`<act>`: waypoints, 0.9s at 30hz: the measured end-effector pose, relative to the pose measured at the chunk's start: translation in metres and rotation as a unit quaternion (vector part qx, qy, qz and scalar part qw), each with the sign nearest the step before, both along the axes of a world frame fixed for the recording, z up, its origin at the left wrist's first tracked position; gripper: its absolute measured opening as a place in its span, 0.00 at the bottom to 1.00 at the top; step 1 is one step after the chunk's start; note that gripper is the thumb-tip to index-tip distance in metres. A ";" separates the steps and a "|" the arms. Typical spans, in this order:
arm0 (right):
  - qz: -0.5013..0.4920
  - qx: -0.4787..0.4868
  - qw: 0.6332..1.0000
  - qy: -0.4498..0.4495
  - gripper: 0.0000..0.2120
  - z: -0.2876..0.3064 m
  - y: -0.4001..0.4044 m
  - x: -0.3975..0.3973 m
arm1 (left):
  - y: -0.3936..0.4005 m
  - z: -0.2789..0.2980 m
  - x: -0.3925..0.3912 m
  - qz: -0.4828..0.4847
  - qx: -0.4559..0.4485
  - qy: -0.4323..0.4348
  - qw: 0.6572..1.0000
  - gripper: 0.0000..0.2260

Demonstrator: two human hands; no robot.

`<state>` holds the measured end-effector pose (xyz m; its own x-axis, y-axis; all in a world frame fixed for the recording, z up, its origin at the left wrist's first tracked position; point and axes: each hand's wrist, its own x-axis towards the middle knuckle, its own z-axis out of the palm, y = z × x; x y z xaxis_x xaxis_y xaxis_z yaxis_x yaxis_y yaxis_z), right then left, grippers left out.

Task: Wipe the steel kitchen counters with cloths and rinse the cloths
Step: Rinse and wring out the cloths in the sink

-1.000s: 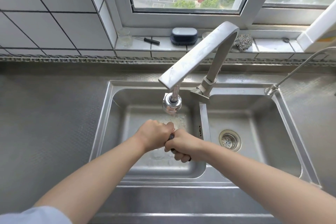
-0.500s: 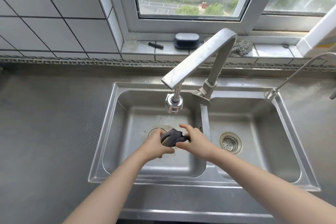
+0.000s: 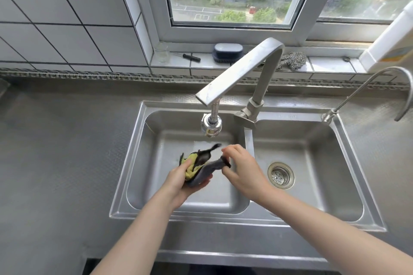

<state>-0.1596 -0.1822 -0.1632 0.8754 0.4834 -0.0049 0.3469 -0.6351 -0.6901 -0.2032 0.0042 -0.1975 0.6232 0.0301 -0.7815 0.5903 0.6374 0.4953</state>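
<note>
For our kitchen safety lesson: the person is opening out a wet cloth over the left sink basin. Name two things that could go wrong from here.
1. The right hand pinches only a corner of the cloth; it could slip and drop into the left basin.
2. Held low near the front rim, the cloth may drip onto the steel counter.

Brushed steel sink (image 3: pixel 125 181), satin with soft glare on the basin walls. The counter (image 3: pixel 55 163) at nine o'clock is duller steel, finely dimpled. The tap (image 3: pixel 243 67) at twelve is matt, smeared metal, its nozzle (image 3: pixel 211 124) bright chrome. The cloth (image 3: pixel 201 167) is soft, wet fabric, grey and yellow. Glossy white tiles (image 3: pixel 67 6) at ten o'clock.
</note>
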 end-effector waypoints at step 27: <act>-0.142 -0.045 0.989 -0.002 0.09 0.044 -0.026 0.029 | 0.043 0.025 -0.018 -0.304 0.110 -0.101 0.941 0.19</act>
